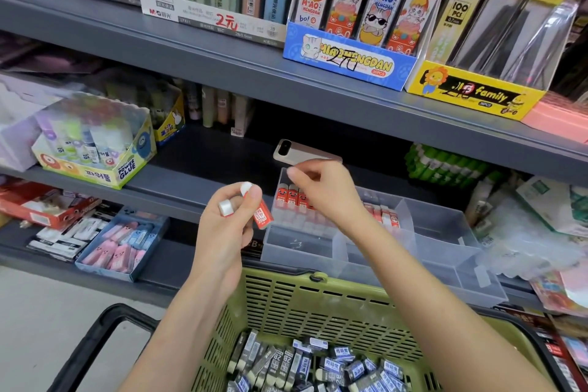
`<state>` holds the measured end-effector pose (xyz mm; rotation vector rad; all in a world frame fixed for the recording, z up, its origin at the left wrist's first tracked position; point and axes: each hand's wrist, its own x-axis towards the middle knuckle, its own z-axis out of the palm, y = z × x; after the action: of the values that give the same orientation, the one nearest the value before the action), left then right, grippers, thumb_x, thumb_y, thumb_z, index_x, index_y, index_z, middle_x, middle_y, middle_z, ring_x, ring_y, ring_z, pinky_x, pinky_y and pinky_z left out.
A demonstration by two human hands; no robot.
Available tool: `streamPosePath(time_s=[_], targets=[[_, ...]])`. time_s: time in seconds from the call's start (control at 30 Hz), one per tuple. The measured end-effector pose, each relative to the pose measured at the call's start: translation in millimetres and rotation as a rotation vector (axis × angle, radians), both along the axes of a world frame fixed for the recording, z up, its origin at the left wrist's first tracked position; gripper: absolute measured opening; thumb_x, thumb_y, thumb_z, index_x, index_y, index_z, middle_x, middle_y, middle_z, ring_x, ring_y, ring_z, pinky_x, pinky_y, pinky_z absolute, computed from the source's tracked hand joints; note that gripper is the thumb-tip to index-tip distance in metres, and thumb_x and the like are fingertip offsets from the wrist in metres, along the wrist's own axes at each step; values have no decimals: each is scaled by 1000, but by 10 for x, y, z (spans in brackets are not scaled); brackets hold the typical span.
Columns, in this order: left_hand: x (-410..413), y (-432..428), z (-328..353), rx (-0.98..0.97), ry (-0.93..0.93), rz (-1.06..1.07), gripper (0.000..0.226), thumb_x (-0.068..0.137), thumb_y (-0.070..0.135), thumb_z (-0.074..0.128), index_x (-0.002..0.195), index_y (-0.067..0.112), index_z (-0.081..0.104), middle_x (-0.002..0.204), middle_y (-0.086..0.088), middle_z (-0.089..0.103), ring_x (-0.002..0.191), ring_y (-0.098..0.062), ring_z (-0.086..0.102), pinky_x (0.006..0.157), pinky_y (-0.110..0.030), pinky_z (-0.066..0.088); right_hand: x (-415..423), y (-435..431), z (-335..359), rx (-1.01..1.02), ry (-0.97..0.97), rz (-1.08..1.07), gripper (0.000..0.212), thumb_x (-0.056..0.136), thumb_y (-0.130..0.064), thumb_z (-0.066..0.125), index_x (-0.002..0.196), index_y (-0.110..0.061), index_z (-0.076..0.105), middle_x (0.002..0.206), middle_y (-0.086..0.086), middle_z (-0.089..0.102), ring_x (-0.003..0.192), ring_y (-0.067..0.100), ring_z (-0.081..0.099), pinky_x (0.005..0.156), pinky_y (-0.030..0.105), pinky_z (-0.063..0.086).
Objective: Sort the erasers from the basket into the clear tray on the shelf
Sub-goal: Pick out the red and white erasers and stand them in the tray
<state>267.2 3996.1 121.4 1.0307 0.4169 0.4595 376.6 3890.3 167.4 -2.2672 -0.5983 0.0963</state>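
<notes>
My left hand (pixel 234 216) is raised in front of the shelf and grips a few red-sleeved erasers (pixel 263 216), white ends showing. My right hand (pixel 321 189) hovers over the clear tray (pixel 445 251) on the shelf, fingers pinched together above a row of red erasers (pixel 292 196) standing in the tray's back-left compartment. Whether anything is between those fingers I cannot tell. More red erasers (pixel 386 215) fill the compartment to the right. The green basket (pixel 318 305) below holds several black-and-blue sleeved erasers (pixel 318 363).
A phone (pixel 299 151) lies on the shelf behind the tray. A blue box of pink and blue erasers (pixel 122 245) sits to the left, a glue-stick box (pixel 95 143) above it. Plastic-wrapped goods (pixel 541 226) crowd the tray's right side. The basket's black handle (pixel 95 337) hangs at lower left.
</notes>
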Motion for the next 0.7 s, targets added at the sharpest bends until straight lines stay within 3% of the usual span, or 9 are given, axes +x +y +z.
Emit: streamPosePath(time_s=[0.07, 0.17, 0.27, 0.37, 0.43, 0.5, 0.6, 0.7], targets=[[1, -11, -4, 47, -17, -38, 51, 59, 49, 73, 99, 21, 61, 62, 10, 56, 52, -1, 48, 45, -14, 37, -157, 10, 107, 235, 365, 181, 28, 93, -35, 55, 89, -11, 71, 68, -1, 65, 59, 6, 59, 49, 23, 48], [-5, -42, -23, 240, -28, -102, 42, 69, 45, 79, 101, 27, 59, 74, 2, 65, 70, -10, 63, 67, -26, 51, -243, -18, 183, 196, 580, 303, 31, 90, -34, 60, 75, -9, 69, 62, 8, 60, 49, 10, 54, 42, 18, 44], [-11, -91, -36, 452, -34, -108, 43, 69, 47, 78, 102, 31, 56, 67, 7, 63, 66, -4, 59, 68, -27, 45, -176, -115, 198, 153, 616, 332, 23, 86, -24, 65, 68, -10, 69, 57, 6, 62, 49, 9, 54, 43, 16, 44], [-10, -103, -32, 371, -42, -106, 41, 74, 62, 67, 99, 32, 55, 68, 6, 61, 59, -6, 48, 65, -25, 39, 34, -272, 237, 286, 534, 158, 22, 89, -15, 62, 71, -4, 67, 51, 3, 62, 42, 7, 55, 41, 15, 45], [-2, -76, -41, 222, -86, -103, 28, 87, 50, 57, 97, 25, 57, 72, 4, 62, 66, -12, 49, 63, -23, 42, 223, -384, 227, 313, 393, -32, 20, 90, -12, 61, 73, -1, 65, 46, 2, 59, 39, 7, 54, 40, 15, 47], [15, -49, -52, 85, -133, -80, 12, 94, 25, 48, 97, 17, 56, 73, 6, 65, 71, -8, 55, 65, -21, 44, 355, -429, 160, 214, 295, -135, 15, 90, -10, 61, 80, 1, 64, 49, 5, 58, 38, 9, 54, 44, 18, 51], [31, -55, -64, 14, -131, -55, 28, 94, 0, 33, 96, 12, 57, 76, 4, 67, 74, -6, 58, 66, -23, 45, 402, -373, 1, 54, 278, -158, 8, 89, -8, 61, 88, 0, 62, 59, 15, 61, 45, 20, 58, 63, 36, 56], [44, -48, -86, 2, -76, -12, 29, 95, 1, 34, 97, 14, 61, 78, 5, 66, 78, -7, 57, 71, -25, 44, 396, -261, -53, -73, 265, -140, 10, 89, -9, 61, 86, 0, 64, 72, 23, 67, 55, 26, 62, 76, 43, 57]])
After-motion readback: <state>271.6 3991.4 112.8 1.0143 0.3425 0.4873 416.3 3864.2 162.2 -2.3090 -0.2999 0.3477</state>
